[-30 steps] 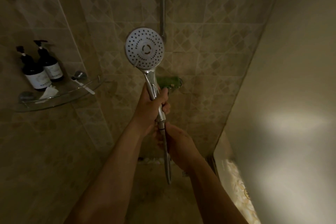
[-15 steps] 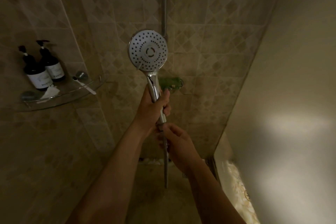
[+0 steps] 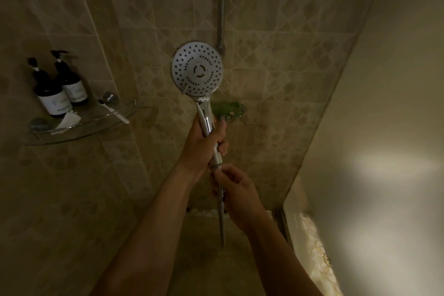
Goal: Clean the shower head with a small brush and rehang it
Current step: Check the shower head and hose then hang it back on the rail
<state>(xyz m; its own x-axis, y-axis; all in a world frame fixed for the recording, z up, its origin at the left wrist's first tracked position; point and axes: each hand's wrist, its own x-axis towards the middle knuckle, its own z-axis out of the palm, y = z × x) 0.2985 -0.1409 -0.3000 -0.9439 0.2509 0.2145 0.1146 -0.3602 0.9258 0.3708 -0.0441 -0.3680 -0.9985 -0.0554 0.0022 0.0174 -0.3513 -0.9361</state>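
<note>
The chrome shower head [image 3: 197,68] is held upright in front of the tiled wall, its round nozzle face turned toward me. My left hand [image 3: 203,142] is wrapped around its handle. Just below, my right hand [image 3: 236,190] grips the hose [image 3: 221,226] at the nut where it joins the handle. The hose hangs straight down from there. A small white brush [image 3: 115,112] lies on the glass corner shelf [image 3: 96,122] at the left, apart from both hands. The vertical chrome riser rail [image 3: 221,5] runs up the wall behind the head.
Two dark pump bottles [image 3: 57,85] stand on the shelf beside a crumpled white item [image 3: 68,119]. A green fitting [image 3: 228,110] sits on the wall behind my left hand. A plain wall closes the right side, with a bright patch of light.
The shower head has shifted slightly to the right and down in view. My right hand has come up the hose and now closes around the joint under the handle.
</note>
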